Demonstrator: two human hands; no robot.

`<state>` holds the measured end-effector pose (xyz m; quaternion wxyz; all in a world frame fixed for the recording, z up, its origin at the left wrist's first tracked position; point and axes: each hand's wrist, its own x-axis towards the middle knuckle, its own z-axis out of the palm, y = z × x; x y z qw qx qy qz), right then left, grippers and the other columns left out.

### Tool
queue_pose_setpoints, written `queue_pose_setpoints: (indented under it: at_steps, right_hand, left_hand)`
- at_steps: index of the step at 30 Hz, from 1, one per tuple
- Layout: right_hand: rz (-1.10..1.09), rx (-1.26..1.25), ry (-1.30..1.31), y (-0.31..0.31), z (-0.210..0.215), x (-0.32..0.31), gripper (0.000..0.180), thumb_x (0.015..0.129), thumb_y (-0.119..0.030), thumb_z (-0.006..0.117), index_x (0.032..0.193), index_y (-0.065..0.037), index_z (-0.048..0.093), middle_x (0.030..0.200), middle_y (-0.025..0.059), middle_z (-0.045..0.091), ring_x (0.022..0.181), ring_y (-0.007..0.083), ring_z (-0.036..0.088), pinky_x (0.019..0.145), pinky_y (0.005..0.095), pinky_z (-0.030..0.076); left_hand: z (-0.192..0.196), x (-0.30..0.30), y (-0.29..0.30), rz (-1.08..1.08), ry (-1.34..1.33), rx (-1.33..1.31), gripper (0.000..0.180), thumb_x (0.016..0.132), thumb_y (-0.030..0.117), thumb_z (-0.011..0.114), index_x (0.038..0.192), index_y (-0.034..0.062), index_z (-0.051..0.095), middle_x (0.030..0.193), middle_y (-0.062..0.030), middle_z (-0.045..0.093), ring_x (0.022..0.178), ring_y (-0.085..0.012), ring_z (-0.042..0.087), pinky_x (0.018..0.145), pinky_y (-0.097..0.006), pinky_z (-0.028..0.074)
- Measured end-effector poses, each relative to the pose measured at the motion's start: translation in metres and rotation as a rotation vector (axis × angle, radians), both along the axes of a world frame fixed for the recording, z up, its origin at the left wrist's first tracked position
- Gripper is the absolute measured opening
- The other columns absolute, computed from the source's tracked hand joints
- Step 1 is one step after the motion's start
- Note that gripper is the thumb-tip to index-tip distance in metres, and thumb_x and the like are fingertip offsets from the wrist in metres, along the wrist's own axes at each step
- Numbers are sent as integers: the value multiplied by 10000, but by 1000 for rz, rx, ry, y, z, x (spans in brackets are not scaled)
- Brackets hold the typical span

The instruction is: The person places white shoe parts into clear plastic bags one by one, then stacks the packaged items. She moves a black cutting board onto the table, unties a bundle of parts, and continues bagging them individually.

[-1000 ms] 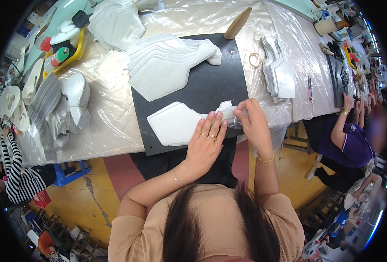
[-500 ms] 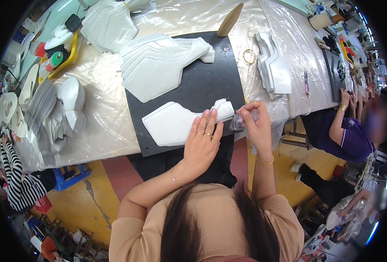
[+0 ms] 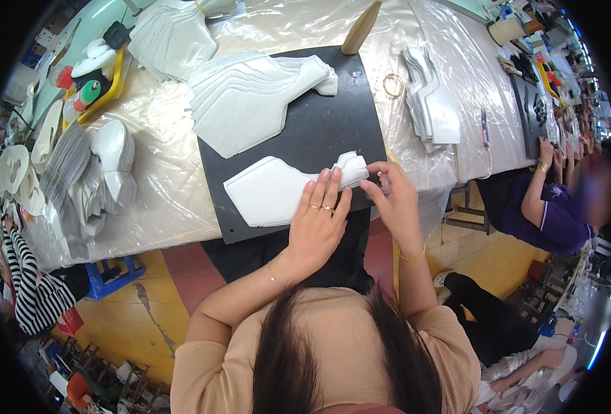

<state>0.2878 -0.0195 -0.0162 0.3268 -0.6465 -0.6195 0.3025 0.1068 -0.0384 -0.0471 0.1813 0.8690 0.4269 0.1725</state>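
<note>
A small stack of white, flat cut pieces [image 3: 267, 193] lies on a black mat [image 3: 319, 131] at the table's near edge. My left hand [image 3: 317, 222] lies flat on the stack's right part, fingers spread and pressing down. My right hand [image 3: 391, 200] pinches the narrow right end of the stack [image 3: 352, 168] between thumb and fingers. A larger fanned pile of the same white pieces [image 3: 250, 100] sits further back on the mat.
The table is covered in clear plastic sheet [image 3: 167, 179]. More white stacks lie at the back left [image 3: 171, 38] and right [image 3: 433, 103]. A wooden tool [image 3: 360, 27], a yellow ring [image 3: 393, 85] and a yellow tray [image 3: 95, 83] are there too. Another person [image 3: 560, 207] sits on the right.
My hands and the stack stay in nearly the same pose; my right fingers have shifted slightly on the narrow end of the stack.
</note>
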Motion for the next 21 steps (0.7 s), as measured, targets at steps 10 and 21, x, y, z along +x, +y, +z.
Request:
queue_pose_setpoints:
  at_steps: [10,21]
  right_hand:
    - [-39,-30,-5,18,-6,5,246,798,-108,771,995,-29,648,901,96,657,725,251,592,655,329,483]
    - [147,-87,0,2,3,2,121,834,-91,724,869,-13,638,774,90,582,673,235,541,630,325,446]
  left_hand:
    - [1,0,0,13,-41,-3,653,771,189,750,1344,11,492,1528,-259,327,1432,-395,304,1168,-500,235]
    - [0,1,-1,17,-24,-6,680,766,187,760,1362,20,481,1540,-255,308,1442,-399,286,1170,-502,227]
